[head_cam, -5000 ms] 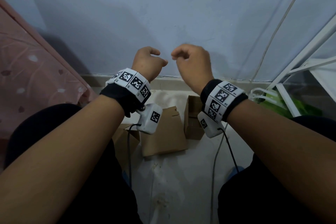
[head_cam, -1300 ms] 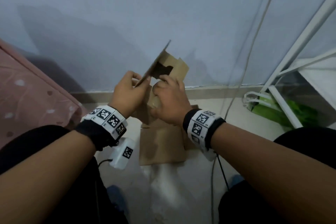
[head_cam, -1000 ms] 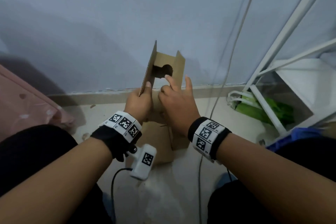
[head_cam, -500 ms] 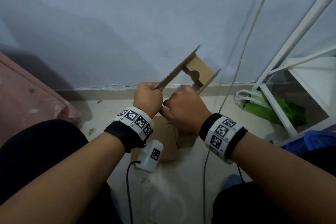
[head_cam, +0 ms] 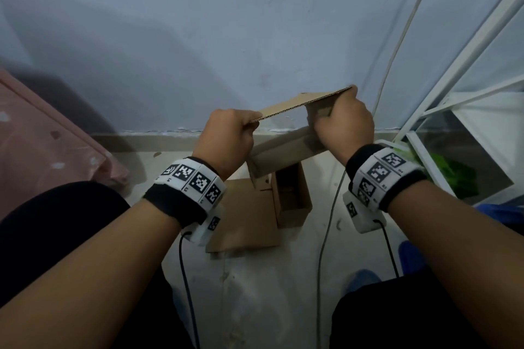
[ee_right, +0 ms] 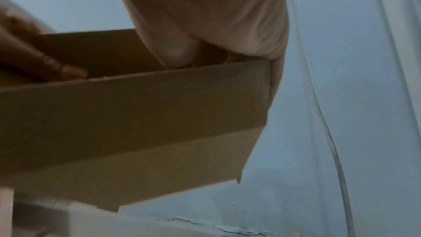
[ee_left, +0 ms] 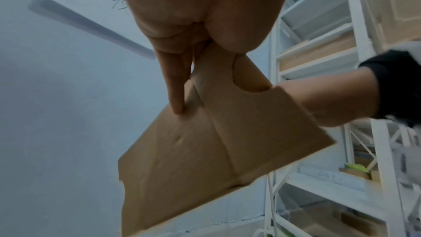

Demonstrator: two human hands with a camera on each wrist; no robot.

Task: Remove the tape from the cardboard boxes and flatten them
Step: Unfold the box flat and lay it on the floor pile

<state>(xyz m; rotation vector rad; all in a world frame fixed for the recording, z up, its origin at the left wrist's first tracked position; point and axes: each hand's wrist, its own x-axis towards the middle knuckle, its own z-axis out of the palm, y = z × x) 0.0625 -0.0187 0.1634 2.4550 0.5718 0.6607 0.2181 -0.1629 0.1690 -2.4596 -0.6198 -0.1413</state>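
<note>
I see my left hand [head_cam: 226, 136] pinching the left edge of the cardboard box [head_cam: 283, 147], held up in front of the wall. My right hand [head_cam: 344, 126] has its grip curled around the right end. More boxes [head_cam: 292, 198] lie on the floor below.

Dim light; wrist views seemingly blurred.

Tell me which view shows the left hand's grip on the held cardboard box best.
The left wrist view: the left hand pinches the cardboard box at its top corner, a finger lying on the panel. The head view shows only the hand's back; the right wrist view shows just blurred fingertips.
</note>
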